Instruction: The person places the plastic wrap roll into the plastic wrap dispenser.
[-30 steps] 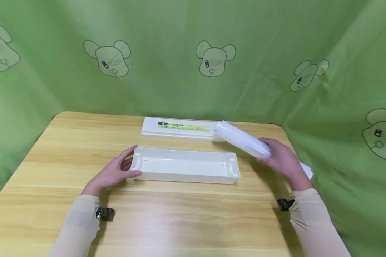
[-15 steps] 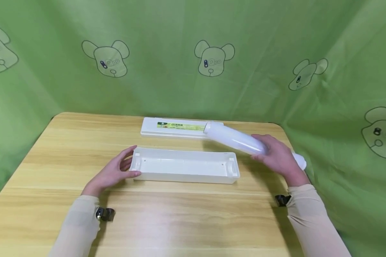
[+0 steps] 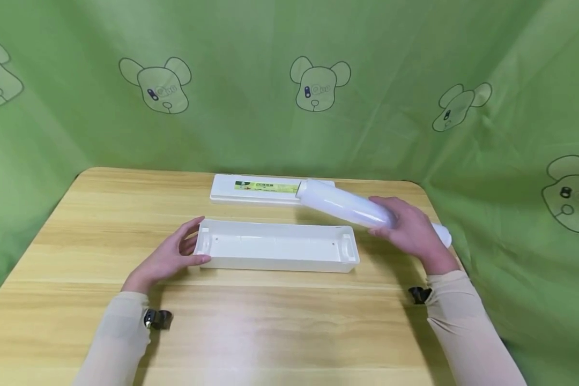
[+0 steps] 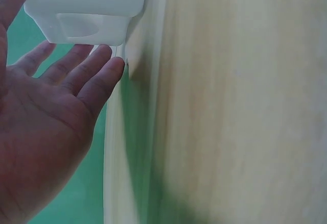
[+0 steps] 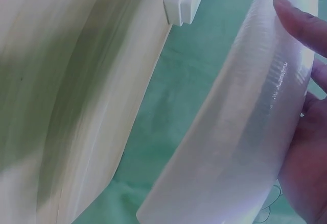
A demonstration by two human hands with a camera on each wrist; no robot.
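A long white plastic box (image 3: 276,263), open at the top, sits on the table in the head view. My left hand (image 3: 166,259) holds its left end, thumb at the front corner and index finger at the back corner. In the left wrist view the other fingers reach toward the end wall of the box (image 4: 82,27). My right hand (image 3: 405,225) grips a roll of cling film (image 3: 342,205), raised and slanting to the right of the box. In the right wrist view the thumb lies across the shiny film (image 5: 230,127).
Behind the box lies a white lid (image 3: 222,188) with a green and yellow label, partly covered by the roll's left end in the head view. Everything stands on a wooden table (image 3: 270,332). A green curtain (image 3: 251,118) hangs close behind and to the right.
My right hand has carried the roll of cling film leftward and a little up in the head view, tilting it flatter. The left hand and the box have stayed in place.
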